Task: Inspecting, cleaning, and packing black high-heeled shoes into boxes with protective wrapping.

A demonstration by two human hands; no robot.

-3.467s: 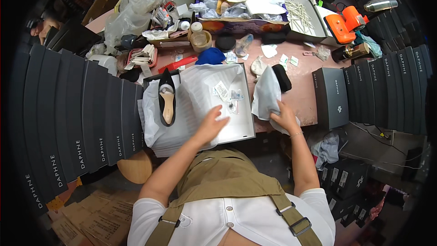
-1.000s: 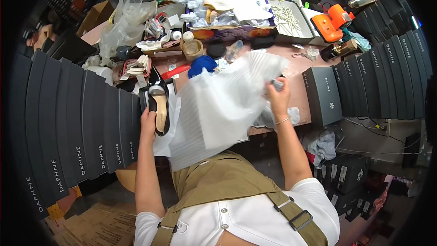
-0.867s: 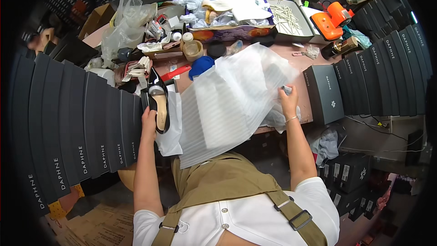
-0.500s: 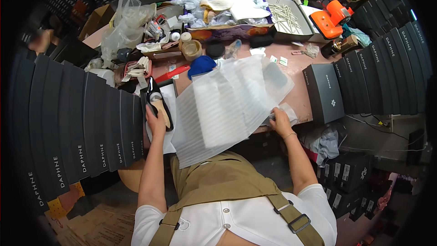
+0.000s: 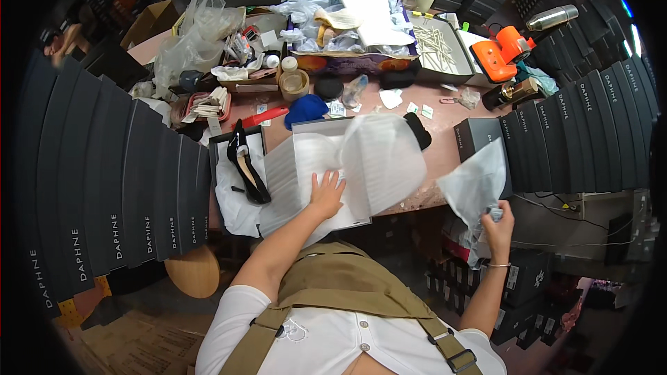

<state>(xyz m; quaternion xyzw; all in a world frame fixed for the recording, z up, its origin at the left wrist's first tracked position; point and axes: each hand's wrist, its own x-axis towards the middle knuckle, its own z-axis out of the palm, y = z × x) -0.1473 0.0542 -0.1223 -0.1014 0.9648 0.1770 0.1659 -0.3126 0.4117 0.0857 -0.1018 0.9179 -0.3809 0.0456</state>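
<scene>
Lays the left hand point(image 5: 328, 194), fingers spread and free of any grip, over a translucent wrapping sheet point(image 5: 385, 160) at the near side of a pink counter point(image 5: 439, 140). Grasps a crumpled white wrapper point(image 5: 476, 177) in the right hand point(image 5: 497, 226), off the counter's near right edge. Has a black high-heeled shoe point(image 5: 244, 160) lying at left, on white paper point(image 5: 231, 184) just beside the sheet. Faces a blue cloth item point(image 5: 306, 110) and a red tool point(image 5: 267, 117) farther back, between rows of dark boxes point(image 5: 132, 173).

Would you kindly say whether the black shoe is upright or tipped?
Tipped: the black shoe lies sideways, its heel sticking out leftward.
</scene>
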